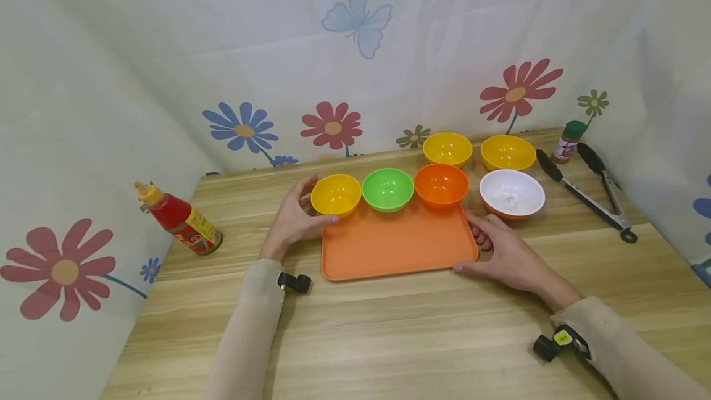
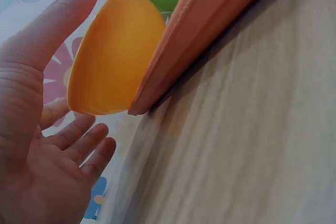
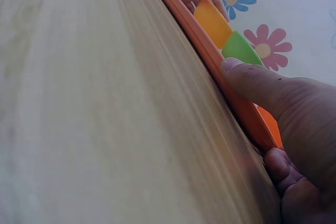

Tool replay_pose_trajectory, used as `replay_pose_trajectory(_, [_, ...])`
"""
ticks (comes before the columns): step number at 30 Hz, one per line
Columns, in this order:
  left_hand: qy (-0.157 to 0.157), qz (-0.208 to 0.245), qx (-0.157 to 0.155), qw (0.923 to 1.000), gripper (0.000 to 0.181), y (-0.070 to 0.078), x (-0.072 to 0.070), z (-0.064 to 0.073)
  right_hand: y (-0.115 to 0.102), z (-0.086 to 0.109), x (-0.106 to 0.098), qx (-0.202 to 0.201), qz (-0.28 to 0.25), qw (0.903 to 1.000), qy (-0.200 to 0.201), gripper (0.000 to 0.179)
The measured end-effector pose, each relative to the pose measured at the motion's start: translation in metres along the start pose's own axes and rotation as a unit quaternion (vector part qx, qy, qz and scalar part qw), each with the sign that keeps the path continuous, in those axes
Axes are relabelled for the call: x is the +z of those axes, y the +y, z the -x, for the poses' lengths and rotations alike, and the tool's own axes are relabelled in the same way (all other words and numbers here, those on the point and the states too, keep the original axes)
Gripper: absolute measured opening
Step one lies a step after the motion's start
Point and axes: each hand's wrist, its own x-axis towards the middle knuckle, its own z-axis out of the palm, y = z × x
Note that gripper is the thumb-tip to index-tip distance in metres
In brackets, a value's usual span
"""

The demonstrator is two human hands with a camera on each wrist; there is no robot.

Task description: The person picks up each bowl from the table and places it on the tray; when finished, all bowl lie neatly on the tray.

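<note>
An orange tray lies on the table, with a yellow bowl, a green bowl and an orange bowl in a row along its far side. My left hand is beside the yellow bowl, fingers spread and thumb apart from it; the left wrist view shows a gap between palm and bowl. At the tray's right end, my right hand holds the edge. In the right wrist view its thumb lies along the tray rim, the other fingers curled by the corner.
Two more yellow bowls stand behind, near the curtain. A bowl with white inside is right of the tray. Tongs and a green-capped shaker are at far right. On the left stands a red sauce bottle.
</note>
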Motion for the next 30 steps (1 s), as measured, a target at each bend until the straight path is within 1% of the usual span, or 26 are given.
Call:
replay_pose_trajectory(3, [0.011,-0.014,0.002,0.9998,0.117,0.005,0.001,-0.001,0.001,0.001,0.0,0.001,-0.002,1.0,0.002,0.122])
replay_pose_trajectory(5, [0.024,-0.016,-0.003,0.9996,0.115,0.009,0.002,0.0,0.001,0.001,0.0,-0.001,-0.002,1.0,0.004,0.122])
replay_pose_trajectory(7, [0.038,-0.014,-0.005,0.9992,0.112,0.014,0.002,0.002,0.002,0.001,0.001,-0.005,-0.003,1.0,0.005,0.121])
replay_pose_trajectory(9, [0.053,-0.008,0.002,0.9985,0.109,0.021,0.001,0.003,0.001,0.0,0.001,-0.008,-0.005,0.9999,0.005,0.121])
replay_pose_trajectory(11, [0.068,-0.011,0.019,0.9974,0.106,0.029,0.0,0.006,0.001,-0.001,0.001,-0.01,-0.009,0.9999,0.005,0.121])
replay_pose_trajectory(15, [0.091,-0.027,0.081,0.9922,0.101,0.05,-0.002,0.013,0.003,-0.001,-0.001,-0.012,-0.014,0.9998,0.006,0.12])
replay_pose_trajectory(17, [0.099,-0.033,0.105,0.9891,0.098,0.06,-0.004,0.018,0.003,-0.001,0.0,-0.013,-0.014,0.9998,0.006,0.12])
replay_pose_trajectory(19, [0.102,-0.038,0.12,0.9869,0.098,0.068,-0.005,0.024,0.003,-0.001,0.0,-0.013,-0.014,0.9998,0.007,0.12])
replay_pose_trajectory(21, [0.102,-0.045,0.127,0.9857,0.098,0.075,-0.006,0.031,0.003,-0.001,0.0,-0.012,-0.013,0.9998,0.006,0.121])
replay_pose_trajectory(25, [0.101,-0.066,0.13,0.9842,0.098,0.08,-0.009,0.043,0.003,-0.001,0.0,-0.01,-0.013,0.9999,0.005,0.121])
replay_pose_trajectory(30, [0.091,-0.078,0.131,0.9841,0.095,0.073,-0.015,0.061,0.003,-0.001,0.001,-0.011,-0.009,0.9999,0.007,0.12])
